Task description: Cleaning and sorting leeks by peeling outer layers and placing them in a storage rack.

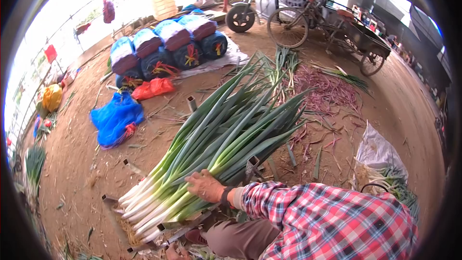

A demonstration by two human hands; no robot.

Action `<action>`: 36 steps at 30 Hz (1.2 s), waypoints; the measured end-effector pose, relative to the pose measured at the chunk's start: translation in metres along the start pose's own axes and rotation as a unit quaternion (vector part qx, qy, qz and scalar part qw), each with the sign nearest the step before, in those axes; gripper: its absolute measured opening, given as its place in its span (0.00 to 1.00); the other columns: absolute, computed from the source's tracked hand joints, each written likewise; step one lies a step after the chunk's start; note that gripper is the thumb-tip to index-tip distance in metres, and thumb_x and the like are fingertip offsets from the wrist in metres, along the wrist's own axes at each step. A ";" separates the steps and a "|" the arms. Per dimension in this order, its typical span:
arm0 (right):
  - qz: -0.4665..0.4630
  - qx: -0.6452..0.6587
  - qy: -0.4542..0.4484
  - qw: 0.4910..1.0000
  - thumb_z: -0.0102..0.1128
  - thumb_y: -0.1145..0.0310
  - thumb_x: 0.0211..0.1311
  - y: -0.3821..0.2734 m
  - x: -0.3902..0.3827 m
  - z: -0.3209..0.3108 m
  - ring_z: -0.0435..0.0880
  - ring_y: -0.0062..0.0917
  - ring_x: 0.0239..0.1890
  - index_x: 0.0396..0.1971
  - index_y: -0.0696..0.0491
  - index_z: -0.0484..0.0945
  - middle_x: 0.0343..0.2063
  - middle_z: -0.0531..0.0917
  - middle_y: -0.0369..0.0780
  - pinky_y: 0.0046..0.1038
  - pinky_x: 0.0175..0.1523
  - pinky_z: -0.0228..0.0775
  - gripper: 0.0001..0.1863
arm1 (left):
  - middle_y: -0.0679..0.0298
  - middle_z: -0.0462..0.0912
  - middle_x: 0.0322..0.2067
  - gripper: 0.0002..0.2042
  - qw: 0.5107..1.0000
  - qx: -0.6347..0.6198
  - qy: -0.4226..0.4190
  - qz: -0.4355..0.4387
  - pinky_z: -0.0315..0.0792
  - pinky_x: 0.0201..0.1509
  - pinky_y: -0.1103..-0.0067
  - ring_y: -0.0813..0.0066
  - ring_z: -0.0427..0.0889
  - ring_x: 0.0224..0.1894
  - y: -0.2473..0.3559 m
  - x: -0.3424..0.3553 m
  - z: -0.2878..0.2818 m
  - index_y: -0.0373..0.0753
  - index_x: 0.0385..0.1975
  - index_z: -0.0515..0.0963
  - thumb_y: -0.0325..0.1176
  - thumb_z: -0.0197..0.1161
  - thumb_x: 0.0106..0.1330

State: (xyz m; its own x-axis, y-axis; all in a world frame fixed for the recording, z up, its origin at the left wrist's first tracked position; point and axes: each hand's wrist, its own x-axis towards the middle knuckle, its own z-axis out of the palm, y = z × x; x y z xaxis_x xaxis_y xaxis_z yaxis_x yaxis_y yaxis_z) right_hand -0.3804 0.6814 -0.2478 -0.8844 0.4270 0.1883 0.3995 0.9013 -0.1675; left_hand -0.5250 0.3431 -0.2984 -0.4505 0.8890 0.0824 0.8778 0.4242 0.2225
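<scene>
A large pile of long green onions (192,163) lies slantwise, white ends at the lower left and dark green leaves toward the upper right. It rests on a low metal frame (113,212) whose tube ends stick out around it. My right hand (206,186), below a plaid sleeve and a dark wristband, presses on the stalks where white turns to green, its fingers curled over some of them. At the bottom edge, below the frame and near my shoe (195,236), a small part of my left hand (177,252) shows. Its fingers are too cut off to read.
Stacked blue-and-purple rolls (163,43) stand at the back left, near a red bag (153,88) and a blue mesh bag (116,119). More onions (284,70) and reddish trimmings (322,89) lie behind. Tricycles (332,24) stand far right; a white sack (380,149) lies right.
</scene>
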 end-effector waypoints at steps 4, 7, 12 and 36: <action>0.003 0.035 -0.033 0.999 0.55 0.69 0.53 0.002 0.010 -0.002 0.67 0.31 0.58 0.35 0.44 0.82 0.57 0.71 0.39 0.43 0.57 0.55 0.10 | 0.41 0.78 0.43 0.23 0.982 0.122 -0.136 -0.055 0.75 0.41 0.52 0.49 0.81 0.38 -0.019 0.012 0.015 0.47 0.64 0.65 0.31 0.52 0.68; -0.006 0.042 -0.075 0.996 0.57 0.67 0.52 0.001 0.011 -0.011 0.66 0.30 0.59 0.38 0.44 0.81 0.58 0.71 0.38 0.38 0.57 0.57 0.11 | 0.46 0.78 0.49 0.21 0.999 0.034 -0.040 0.011 0.71 0.52 0.56 0.50 0.78 0.48 -0.014 0.019 0.011 0.42 0.60 0.70 0.42 0.53 0.70; -0.012 0.061 -0.110 0.992 0.59 0.68 0.52 0.018 0.002 -0.023 0.64 0.32 0.61 0.39 0.46 0.81 0.60 0.68 0.39 0.39 0.57 0.58 0.13 | 0.47 0.79 0.48 0.22 0.995 -0.078 -0.016 -0.054 0.70 0.55 0.61 0.50 0.77 0.50 0.073 0.025 -0.064 0.35 0.51 0.76 0.48 0.56 0.68; -0.354 0.342 -0.508 0.707 0.52 0.68 0.65 -0.412 -0.022 0.029 0.83 0.24 0.32 0.41 0.61 0.76 0.30 0.83 0.39 0.27 0.39 0.75 0.12 | 0.56 0.83 0.32 0.13 0.767 -0.234 0.204 -0.562 0.75 0.39 0.74 0.66 0.83 0.32 0.181 -0.368 -0.187 0.33 0.44 0.77 0.27 0.62 0.58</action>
State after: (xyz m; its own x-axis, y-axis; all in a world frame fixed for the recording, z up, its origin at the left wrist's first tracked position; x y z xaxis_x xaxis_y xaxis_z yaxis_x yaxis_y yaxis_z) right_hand -0.5327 0.2988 -0.2107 -0.6609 -0.6984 -0.2747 -0.1328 0.4691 -0.8731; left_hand -0.2308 0.0606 -0.1073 -0.9769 -0.1602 -0.1411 -0.2131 0.6892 0.6925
